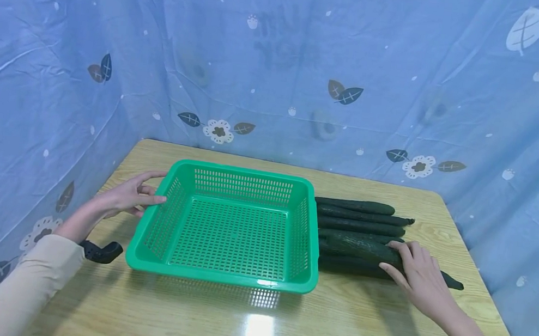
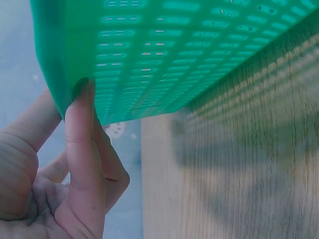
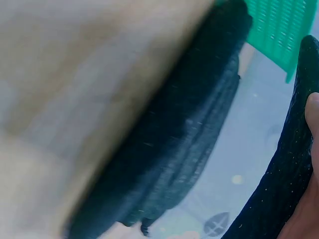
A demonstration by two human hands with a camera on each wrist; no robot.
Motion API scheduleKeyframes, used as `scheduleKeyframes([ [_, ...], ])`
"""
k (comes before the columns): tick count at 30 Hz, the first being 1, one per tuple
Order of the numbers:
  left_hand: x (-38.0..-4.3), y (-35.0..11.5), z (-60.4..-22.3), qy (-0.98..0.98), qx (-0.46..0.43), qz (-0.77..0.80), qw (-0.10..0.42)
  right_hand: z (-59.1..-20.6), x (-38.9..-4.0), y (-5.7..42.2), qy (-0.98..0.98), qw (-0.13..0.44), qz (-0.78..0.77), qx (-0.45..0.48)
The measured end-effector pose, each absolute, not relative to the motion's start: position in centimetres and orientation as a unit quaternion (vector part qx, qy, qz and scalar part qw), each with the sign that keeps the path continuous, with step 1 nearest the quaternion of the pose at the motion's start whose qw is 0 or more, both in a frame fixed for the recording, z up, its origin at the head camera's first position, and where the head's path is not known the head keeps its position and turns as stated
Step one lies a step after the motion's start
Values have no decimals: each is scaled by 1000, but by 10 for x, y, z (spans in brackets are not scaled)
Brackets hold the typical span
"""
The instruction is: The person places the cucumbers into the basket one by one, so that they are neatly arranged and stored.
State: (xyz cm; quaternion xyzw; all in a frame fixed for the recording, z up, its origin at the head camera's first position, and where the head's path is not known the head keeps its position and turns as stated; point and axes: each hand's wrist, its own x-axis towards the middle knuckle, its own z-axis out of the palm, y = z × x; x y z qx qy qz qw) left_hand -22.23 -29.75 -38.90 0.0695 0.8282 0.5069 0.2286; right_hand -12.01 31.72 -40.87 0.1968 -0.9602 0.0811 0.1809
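A green plastic basket [image 1: 229,240] with slotted walls and floor stands on the table, with nothing inside it. My left hand [image 1: 135,195] pinches its left rim, thumb on top and fingers beneath; the left wrist view shows those fingers against the outer wall [image 2: 134,64]. On the right, my right hand [image 1: 418,274] grips a dark green cucumber [image 1: 360,247], its thumb along the near side. In the right wrist view this held cucumber [image 3: 279,179] is raised apart from the other cucumbers [image 3: 164,134], which lie side by side right of the basket.
The wooden table [image 1: 331,328] has a bright reflection near its front. A blue patterned curtain [image 1: 288,82] hangs behind and along both sides. Black wrist mounts [image 1: 102,253] are on both forearms. The basket's right wall covers the left ends of the cucumbers.
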Motion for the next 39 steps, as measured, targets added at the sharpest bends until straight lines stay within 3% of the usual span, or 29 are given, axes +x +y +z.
scheduleKeyframes([
  [12, -223, -298, -388, 833, 74, 498, 230, -379, -149, 291, -953, 186, 76, 224],
  [39, -224, -298, -392, 823, 74, 508, 242, -356, -204, 185, -962, 92, 89, 243],
])
